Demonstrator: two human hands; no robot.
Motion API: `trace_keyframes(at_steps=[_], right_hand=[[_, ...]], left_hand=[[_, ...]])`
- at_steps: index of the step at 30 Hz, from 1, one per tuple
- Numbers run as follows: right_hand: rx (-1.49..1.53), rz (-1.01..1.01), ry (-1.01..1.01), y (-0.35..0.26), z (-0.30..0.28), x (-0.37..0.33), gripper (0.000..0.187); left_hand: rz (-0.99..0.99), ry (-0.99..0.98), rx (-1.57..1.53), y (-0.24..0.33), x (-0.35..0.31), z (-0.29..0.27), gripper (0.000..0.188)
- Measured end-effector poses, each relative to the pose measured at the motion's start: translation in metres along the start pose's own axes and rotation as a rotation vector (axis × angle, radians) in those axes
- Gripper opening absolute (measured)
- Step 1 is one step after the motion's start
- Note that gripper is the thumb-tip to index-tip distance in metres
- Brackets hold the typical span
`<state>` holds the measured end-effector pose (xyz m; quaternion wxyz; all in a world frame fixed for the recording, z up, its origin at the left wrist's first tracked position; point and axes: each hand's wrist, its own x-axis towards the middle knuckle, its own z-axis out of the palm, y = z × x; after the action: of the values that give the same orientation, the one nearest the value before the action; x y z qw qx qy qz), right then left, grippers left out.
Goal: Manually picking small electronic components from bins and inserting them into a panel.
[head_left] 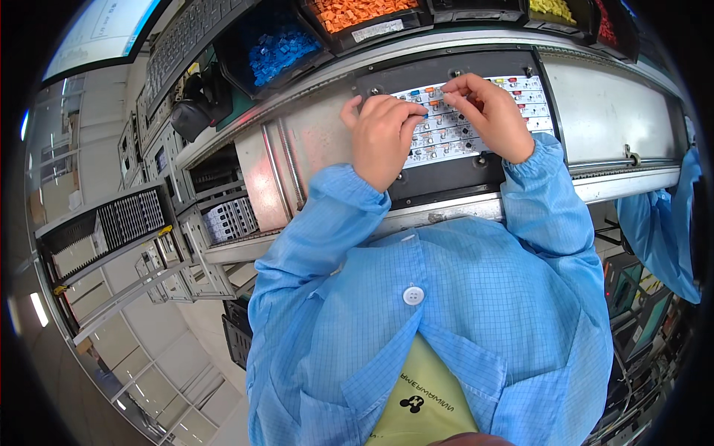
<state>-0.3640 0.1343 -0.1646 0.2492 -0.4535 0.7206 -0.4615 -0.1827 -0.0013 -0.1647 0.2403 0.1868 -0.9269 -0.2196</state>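
A white circuit board panel [440, 153] lies in a black carrier [446, 184] in front of me, with small blue, orange, yellow and red parts along its rows. Over the panel's left side, my left hand [381, 137] pinches a small blue connector [425, 116] between thumb and forefinger, close to the board surface. My right hand [492, 115] reaches in from the right, its thumb and fingertips pressed together near an orange connector [435, 103] in the upper rows. Whatever sits in that right pinch is too small and covered to make out.
Along the back stand bins of blue parts [279, 58], orange parts [363, 12], yellow parts [551, 9] and red parts [606, 28]. A keyboard [195, 39] and black handheld scanner [192, 117] are at the left. Metal rails [446, 212] border the carrier. Another blue sleeve [658, 230] shows far right.
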Motion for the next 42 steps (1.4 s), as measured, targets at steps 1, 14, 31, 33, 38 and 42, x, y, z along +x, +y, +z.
trace_keyframes(at_steps=[1, 14, 31, 33, 38, 42], right_hand=[[0.016, 0.04, -0.026, 0.001, -0.001, 0.0, 0.024], [-0.032, 0.025, -0.009, 0.001, -0.001, -0.002, 0.018], [-0.208, -0.157, 0.0, -0.002, -0.001, -0.008, 0.009], [-0.212, -0.223, 0.033, 0.006, 0.002, -0.007, 0.009], [-0.327, -0.36, 0.073, 0.008, 0.002, -0.006, 0.009], [-0.396, -0.367, 0.064, 0.007, 0.0, -0.008, 0.009]], left_hand=[[0.006, 0.003, 0.01, 0.0, -0.001, 0.002, 0.005], [0.053, -0.004, -0.033, -0.002, 0.002, 0.003, 0.007], [0.254, -0.026, 0.13, 0.0, -0.004, -0.007, 0.014], [0.27, -0.05, 0.142, -0.001, -0.004, -0.009, 0.016], [0.291, -0.058, 0.067, -0.014, 0.009, -0.017, 0.018], [0.092, 0.231, 0.174, -0.059, 0.058, -0.048, 0.02]])
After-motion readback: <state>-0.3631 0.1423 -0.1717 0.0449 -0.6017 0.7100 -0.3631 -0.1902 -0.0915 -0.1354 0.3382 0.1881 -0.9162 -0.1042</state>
